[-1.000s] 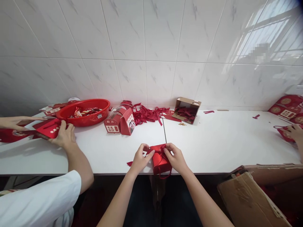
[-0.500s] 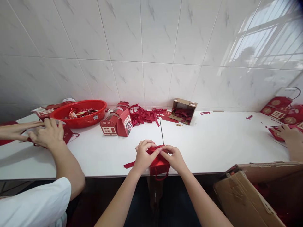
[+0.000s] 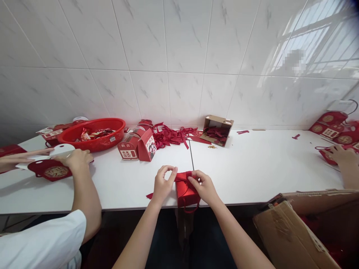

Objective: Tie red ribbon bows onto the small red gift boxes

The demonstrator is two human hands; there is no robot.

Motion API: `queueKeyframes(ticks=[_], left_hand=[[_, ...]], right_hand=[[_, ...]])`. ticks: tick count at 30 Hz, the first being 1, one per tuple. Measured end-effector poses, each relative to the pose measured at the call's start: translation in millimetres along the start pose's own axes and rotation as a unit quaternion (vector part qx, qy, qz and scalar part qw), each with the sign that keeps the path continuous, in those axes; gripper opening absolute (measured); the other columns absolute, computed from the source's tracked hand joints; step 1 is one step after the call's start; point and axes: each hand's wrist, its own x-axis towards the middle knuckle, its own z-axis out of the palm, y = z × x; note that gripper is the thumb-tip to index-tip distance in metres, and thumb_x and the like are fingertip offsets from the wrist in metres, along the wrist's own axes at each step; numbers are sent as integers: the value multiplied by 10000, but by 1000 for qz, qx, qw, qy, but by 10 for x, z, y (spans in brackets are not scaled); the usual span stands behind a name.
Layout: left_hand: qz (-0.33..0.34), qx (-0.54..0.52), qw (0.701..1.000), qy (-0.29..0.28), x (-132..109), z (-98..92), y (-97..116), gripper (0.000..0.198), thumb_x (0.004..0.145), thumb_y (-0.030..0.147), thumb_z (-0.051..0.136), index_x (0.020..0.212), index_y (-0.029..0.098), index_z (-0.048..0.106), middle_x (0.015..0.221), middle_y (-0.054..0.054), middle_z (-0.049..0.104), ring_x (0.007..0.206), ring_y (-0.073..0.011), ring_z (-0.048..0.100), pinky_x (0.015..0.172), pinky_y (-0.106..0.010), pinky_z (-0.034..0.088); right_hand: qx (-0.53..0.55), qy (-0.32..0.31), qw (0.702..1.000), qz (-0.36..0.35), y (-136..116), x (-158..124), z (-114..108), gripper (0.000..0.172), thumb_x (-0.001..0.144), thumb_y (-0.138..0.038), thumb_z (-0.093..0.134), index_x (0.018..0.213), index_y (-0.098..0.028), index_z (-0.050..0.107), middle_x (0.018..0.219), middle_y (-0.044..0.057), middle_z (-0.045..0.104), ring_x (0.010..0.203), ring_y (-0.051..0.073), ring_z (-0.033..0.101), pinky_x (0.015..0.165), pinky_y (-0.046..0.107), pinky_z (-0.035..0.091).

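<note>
"While your hands are busy, what is around you?"

"A white marbled tile wall [image 3: 182,56] faces me. Under it runs a long white surface [image 3: 252,168] split by a dark seam. A big brown cardboard carton [image 3: 294,231] sits at my lower right, below the surface's edge. Far left on the surface is a red plastic basin [image 3: 95,134] with wrapped sweets in it. Further right lie a loose heap of red ribbons [image 3: 171,135] and a small brown box [image 3: 218,129] tipped on its side."

"Anything you can read?"

"Only on the printed red boxes [image 3: 137,145] by the basin: one front bears a white double-happiness character. The other print is too small."

"And your hands?"

"Both arms reach forward, wrists close together. My left hand [image 3: 162,185] curls, thumb and forefinger pinched on the red ribbon [image 3: 183,175]. My right hand [image 3: 203,186] has its fingers closed on the same ribbon from the other side. That ribbon crosses the top of the red gift box [image 3: 186,192], which stands upright between my hands at the surface's near edge. At the left, another person's hand [image 3: 75,160] rests on a flat red card [image 3: 50,171]."
</note>
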Motion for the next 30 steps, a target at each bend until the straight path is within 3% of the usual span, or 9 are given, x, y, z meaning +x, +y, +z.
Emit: queueKeyframes(ticks=[3, 6, 9, 15, 20, 25, 27, 30], left_hand=[[-83, -8, 995, -49, -19, -70, -180, 299, 787, 498, 548, 766, 201, 517, 847, -14, 592, 877, -194, 565, 856, -340, 409], [-112, -33, 984, -132, -43, -88, -259, 358, 780, 552, 517, 743, 196, 526, 758, -1, 585, 737, -170, 559, 708, -290, 444], [-127, -65, 971, -194, -46, -99, -227, 403, 796, 566, 475, 673, 186, 533, 661, 11, 560, 632, -146, 525, 600, -252, 422], [-143, -99, 961, -217, -26, -268, -7, 377, 758, 494, 570, 569, 177, 493, 533, 42, 441, 502, -101, 402, 502, -225, 329], [-117, -157, 960, -199, 6, -341, 288, 359, 765, 445, 587, 543, 171, 523, 528, 25, 471, 548, -117, 438, 572, -248, 385], [-87, -198, 950, -225, 117, -202, 556, 275, 770, 407, 611, 706, 152, 692, 700, -28, 648, 712, -165, 565, 715, -283, 442], [-94, -202, 941, -255, 185, -120, 630, 349, 804, 463, 565, 797, 149, 717, 759, -45, 660, 700, -159, 587, 708, -286, 450], [-112, -226, 928, -273, 296, -35, 671, 488, 843, 565, 445, 1079, 200, 666, 967, -69, 641, 662, -135, 617, 642, -271, 456]], right_hand=[[31, -50, 998, 10, 5, -22, -5, 188, 869, -351, 470, 848, -211, 595, 753, 18, 651, 692, 163, 588, 676, 293, 477], [56, -74, 996, 7, -3, -36, 4, 170, 883, -331, 451, 880, -215, 575, 818, 26, 678, 788, 174, 631, 732, 298, 484], [23, -59, 998, -2, -23, -45, 42, 170, 884, -318, 447, 880, -210, 578, 766, 25, 663, 747, 175, 632, 698, 292, 479], [-116, 16, 993, -18, -77, -48, 165, 157, 844, -274, 464, 787, -205, 593, 663, 25, 629, 595, 164, 554, 573, 275, 417], [-142, 34, 989, -30, -92, -44, 198, 160, 820, -244, 485, 782, -202, 634, 695, 44, 665, 636, 184, 592, 620, 294, 431], [-136, 4, 986, -95, -112, -58, 138, 151, 772, -180, 520, 725, -215, 659, 664, 26, 654, 612, 178, 574, 621, 293, 422], [-122, -2, 988, -92, -106, -56, 132, 124, 761, -190, 550, 717, -212, 664, 627, 18, 633, 576, 171, 552, 593, 287, 410], [-103, 7, 993, -59, -84, -44, 148, 191, 816, -273, 535, 690, -206, 662, 596, 23, 613, 546, 167, 530, 571, 289, 391]])
